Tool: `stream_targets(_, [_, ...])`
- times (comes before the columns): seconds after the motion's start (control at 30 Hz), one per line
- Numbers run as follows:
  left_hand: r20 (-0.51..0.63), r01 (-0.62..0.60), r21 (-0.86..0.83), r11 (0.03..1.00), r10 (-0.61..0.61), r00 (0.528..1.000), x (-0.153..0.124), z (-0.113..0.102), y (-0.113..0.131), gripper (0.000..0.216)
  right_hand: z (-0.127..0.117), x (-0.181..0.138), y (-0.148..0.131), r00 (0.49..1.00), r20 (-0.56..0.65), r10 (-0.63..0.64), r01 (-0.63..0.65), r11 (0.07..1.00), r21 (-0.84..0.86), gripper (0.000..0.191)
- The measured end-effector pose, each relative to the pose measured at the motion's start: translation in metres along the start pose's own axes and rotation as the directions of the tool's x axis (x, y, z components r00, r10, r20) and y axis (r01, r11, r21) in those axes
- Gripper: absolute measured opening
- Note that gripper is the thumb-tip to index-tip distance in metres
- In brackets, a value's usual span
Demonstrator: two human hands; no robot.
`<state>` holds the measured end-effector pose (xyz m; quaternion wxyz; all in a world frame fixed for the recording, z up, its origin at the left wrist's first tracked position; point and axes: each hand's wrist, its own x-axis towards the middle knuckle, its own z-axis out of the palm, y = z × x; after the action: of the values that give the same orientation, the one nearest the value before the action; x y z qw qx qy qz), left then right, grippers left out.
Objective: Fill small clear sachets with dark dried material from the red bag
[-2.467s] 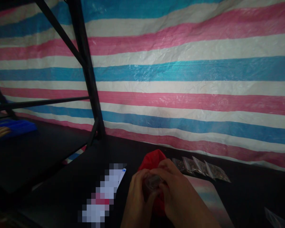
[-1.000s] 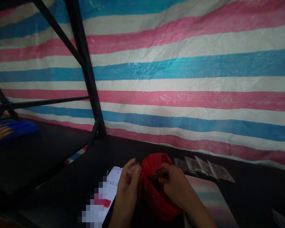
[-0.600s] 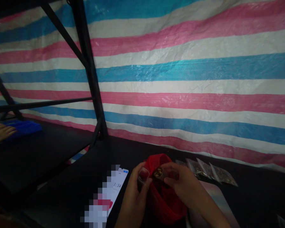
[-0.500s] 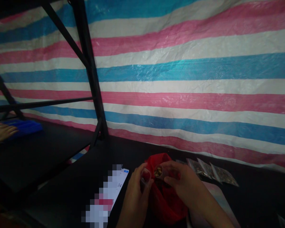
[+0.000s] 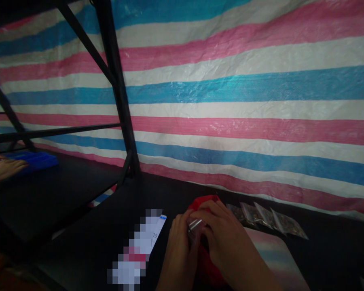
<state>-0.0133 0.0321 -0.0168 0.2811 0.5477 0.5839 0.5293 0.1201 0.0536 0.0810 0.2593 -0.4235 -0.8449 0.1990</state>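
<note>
My left hand (image 5: 179, 250) and my right hand (image 5: 223, 242) are pressed together low in the middle of the view, over a red plastic bag (image 5: 205, 262) on the black table (image 5: 79, 250). Between their fingertips they pinch a small clear plastic pouch (image 5: 195, 225) that glints; its contents are hard to make out. Both hands have their fingers curled closed on it. Most of the red bag is hidden under my hands.
A row of small filled clear pouches (image 5: 267, 218) lies right of the bag by the striped tarp wall (image 5: 230, 105). A phone (image 5: 141, 250) rests left of my hands. A black metal frame (image 5: 118, 101) stands at left; another person's hand (image 5: 3, 169) rests on something blue (image 5: 33, 159).
My right hand came out of the red bag with small brown pieces and met the left hand's pouch. Both hands have now closed together on the pouch over the bag.
</note>
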Motion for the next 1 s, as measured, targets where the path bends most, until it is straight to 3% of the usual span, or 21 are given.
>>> stream_targets(0.17, [-0.044,-0.058,-0.044,0.997,0.056,0.997,0.0,0.001,0.0,0.037,-0.007,0.001,0.005,0.997,-0.078,-0.03,0.028,0.999,-0.027,0.048])
stream_targets(0.23, [-0.132,-0.055,-0.011,0.998,0.053,0.99,-0.001,0.001,-0.001,0.035,-0.013,-0.002,0.013,0.994,-0.107,0.025,-0.033,0.997,-0.072,0.042])
stream_targets(0.33, [-0.322,0.029,0.078,0.997,-0.002,0.947,-0.003,0.001,0.001,0.037,-0.02,-0.01,0.026,0.989,-0.03,0.144,-0.147,0.975,-0.164,0.042])
stream_targets(0.4, [-0.389,0.074,0.155,0.985,-0.008,0.921,-0.003,0.002,0.003,0.042,-0.018,-0.014,0.034,0.982,0.036,0.183,-0.174,0.969,-0.174,0.047])
stream_targets(0.5, [-0.368,0.088,0.181,0.979,-0.015,0.93,0.002,0.005,0.005,0.052,-0.007,-0.01,0.038,0.982,0.047,0.182,-0.17,0.967,-0.188,0.05])
stream_targets(0.7, [-0.241,0.148,-0.026,0.989,-0.15,0.959,0.01,0.002,-0.002,0.056,0.016,0.015,0.039,0.975,-0.008,0.223,-0.205,0.883,-0.423,0.049])
stream_targets(1.0, [-0.179,0.202,-0.167,0.965,-0.231,0.956,0.017,-0.005,-0.003,0.036,0.025,0.015,0.046,0.981,0.049,0.186,-0.159,0.93,-0.331,0.055])
